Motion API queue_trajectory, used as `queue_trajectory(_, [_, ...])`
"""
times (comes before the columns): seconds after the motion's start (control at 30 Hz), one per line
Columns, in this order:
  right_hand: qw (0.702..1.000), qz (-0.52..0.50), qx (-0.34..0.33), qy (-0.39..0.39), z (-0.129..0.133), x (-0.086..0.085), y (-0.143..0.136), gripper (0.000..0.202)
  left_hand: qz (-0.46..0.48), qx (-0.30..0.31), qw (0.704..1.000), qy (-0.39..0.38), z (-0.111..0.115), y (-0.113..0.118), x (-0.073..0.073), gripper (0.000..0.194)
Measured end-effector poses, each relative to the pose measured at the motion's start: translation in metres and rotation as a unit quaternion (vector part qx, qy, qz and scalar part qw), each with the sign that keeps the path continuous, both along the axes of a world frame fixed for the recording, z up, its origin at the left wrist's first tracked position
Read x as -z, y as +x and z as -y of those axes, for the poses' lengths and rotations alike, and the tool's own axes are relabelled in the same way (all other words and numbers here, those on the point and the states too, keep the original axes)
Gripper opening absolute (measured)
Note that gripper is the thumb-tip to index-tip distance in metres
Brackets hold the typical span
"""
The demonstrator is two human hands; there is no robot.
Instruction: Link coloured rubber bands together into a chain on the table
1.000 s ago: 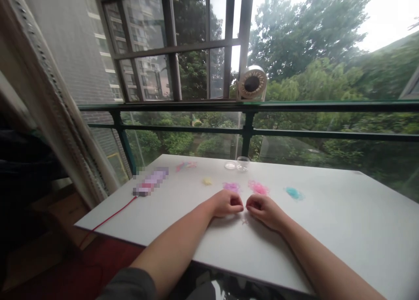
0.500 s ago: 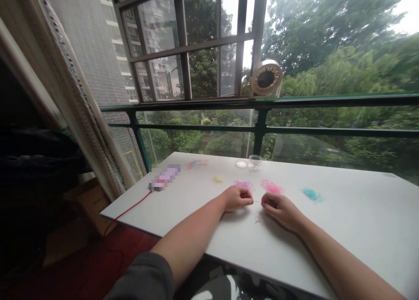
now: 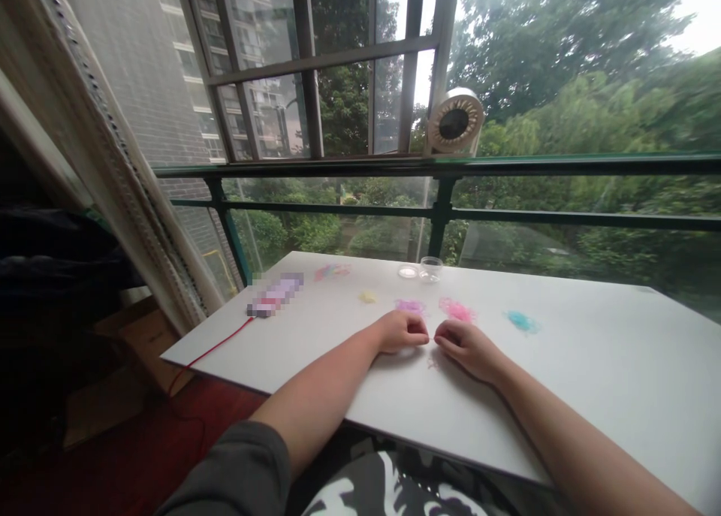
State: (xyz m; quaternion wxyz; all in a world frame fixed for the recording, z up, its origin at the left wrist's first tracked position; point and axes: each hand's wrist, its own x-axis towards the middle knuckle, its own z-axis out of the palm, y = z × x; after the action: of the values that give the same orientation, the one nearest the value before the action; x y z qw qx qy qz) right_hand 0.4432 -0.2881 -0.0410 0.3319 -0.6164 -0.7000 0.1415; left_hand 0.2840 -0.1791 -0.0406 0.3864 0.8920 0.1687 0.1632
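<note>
Clear tub [image 3: 431,270] (contents indistinct); left hand [image 3: 401,331], right hand [image 3: 467,348] both clamped on faint strand [image 3: 432,339]

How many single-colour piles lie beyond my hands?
4: small yellow pile leftmost, purple pile beyond left hand, pink pile beyond right hand, teal pile rightmost. Hands may hide more.

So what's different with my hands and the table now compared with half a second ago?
Your left hand and right hand have moved closer together, narrowing the gap between them. The thin strand there seems still pinched, though little of it shows. Nothing else was visibly picked up or let go. The purple pile, pink pile, teal pile and clear container stayed put.
</note>
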Motion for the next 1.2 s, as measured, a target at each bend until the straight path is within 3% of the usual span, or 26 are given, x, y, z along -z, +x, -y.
queue_trajectory(0.47, [1.000, -0.009, 0.016, 0.004, 0.002, -0.004, -0.002, 0.012, 0.015, -0.033, 0.999, 0.038, -0.003, -0.002, -0.002, 0.024])
queue_trajectory(0.83, [1.000, -0.019, 0.009, 0.004, 0.001, -0.003, 0.001, 0.012, 0.018, -0.211, 0.960, 0.184, -0.024, -0.006, -0.006, 0.018])
queue_trajectory(1.2, [1.000, -0.014, 0.014, -0.001, 0.001, -0.005, 0.000, 0.011, 0.017, -0.210, 0.953, 0.216, -0.027, -0.001, 0.001, 0.018])
